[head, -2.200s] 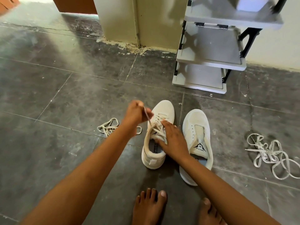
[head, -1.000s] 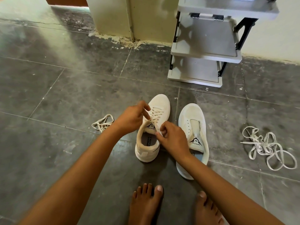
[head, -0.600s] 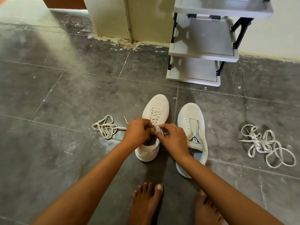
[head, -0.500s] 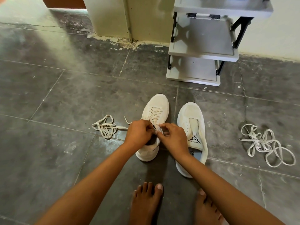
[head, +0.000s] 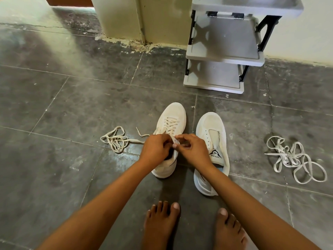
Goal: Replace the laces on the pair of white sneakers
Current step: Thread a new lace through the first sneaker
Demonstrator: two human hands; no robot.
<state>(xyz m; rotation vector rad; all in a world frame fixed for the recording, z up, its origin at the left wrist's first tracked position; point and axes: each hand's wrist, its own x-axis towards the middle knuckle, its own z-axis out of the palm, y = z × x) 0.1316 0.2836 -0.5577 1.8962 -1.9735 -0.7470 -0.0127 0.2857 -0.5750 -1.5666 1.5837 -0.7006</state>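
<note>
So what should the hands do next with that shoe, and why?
Probably cross the two lace ends and tie the knot. The left sneaker looks laced to the top, and the left hand and right hand are pinching at its top eyelets. The right sneaker has no lace yet.

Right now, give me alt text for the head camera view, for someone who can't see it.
Two hands, left and right, work the lace at the top of the laced sneaker on a grey floor. An unlaced sneaker sits beside it, loose laces on either side.
</note>
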